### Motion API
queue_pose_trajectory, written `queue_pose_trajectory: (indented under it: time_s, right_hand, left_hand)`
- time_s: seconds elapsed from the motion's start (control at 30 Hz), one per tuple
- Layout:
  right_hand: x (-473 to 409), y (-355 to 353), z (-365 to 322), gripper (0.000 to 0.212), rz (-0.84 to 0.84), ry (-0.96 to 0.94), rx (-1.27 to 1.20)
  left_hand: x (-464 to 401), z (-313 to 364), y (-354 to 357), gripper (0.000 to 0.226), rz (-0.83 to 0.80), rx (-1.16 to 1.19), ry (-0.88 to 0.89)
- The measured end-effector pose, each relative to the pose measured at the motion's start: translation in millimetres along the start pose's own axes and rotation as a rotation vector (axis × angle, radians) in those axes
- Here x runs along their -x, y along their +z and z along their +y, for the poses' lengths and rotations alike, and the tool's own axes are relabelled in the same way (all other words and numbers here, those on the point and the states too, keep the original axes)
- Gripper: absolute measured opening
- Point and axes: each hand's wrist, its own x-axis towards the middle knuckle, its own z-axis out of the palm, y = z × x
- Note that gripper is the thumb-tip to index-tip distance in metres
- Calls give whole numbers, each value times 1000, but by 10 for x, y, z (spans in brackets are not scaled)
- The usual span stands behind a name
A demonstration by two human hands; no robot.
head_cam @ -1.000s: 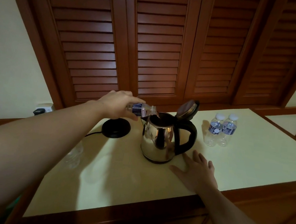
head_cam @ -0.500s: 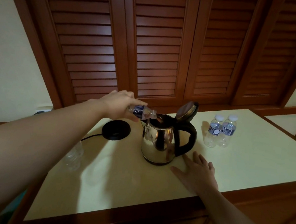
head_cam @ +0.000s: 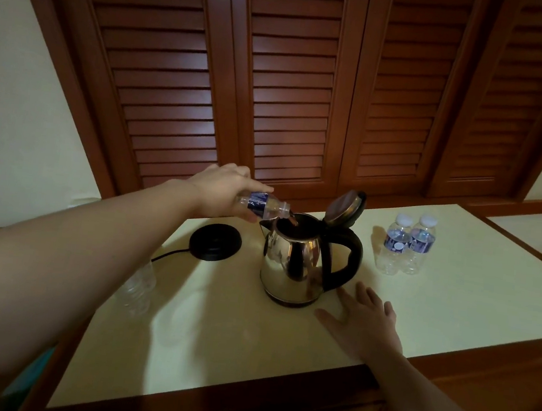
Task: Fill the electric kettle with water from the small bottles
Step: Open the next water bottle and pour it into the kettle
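Note:
A shiny steel electric kettle (head_cam: 294, 261) with a black handle stands mid-counter, its lid (head_cam: 345, 208) flipped up. My left hand (head_cam: 222, 190) grips a small clear bottle (head_cam: 263, 204) with a blue label, tipped nearly flat, its mouth over the kettle's opening. My right hand (head_cam: 364, 319) rests flat on the counter, fingers spread, just right of the kettle's base. Two capped small bottles (head_cam: 405, 248) stand upright together to the right of the kettle.
The kettle's black power base (head_cam: 215, 241) sits left of the kettle, its cord running left. A clear bottle (head_cam: 137, 288) stands near the counter's left edge, partly hidden by my left arm. Louvred wooden doors (head_cam: 291, 90) rise behind the pale counter (head_cam: 214, 350).
The bottle in my left hand has tipped a little further down toward the kettle's opening. My right hand and the kettle have stayed put.

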Motion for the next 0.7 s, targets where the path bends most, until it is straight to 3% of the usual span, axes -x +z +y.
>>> queue_pose_trajectory:
  time_s: [0.4,0.57,0.7]
  right_hand:
    - [13,-11,-9,94,18,0,4]
    - [10,-8,-12,93,12,8,4]
    - [7,-3,-7,94,15,8,1]
  left_hand:
    - [-73,69,-84,75,9,-6,-1]
    - [-81,49,-107,53,60,44,-24]
    - [-82,58,-133,49,87,63,-10]
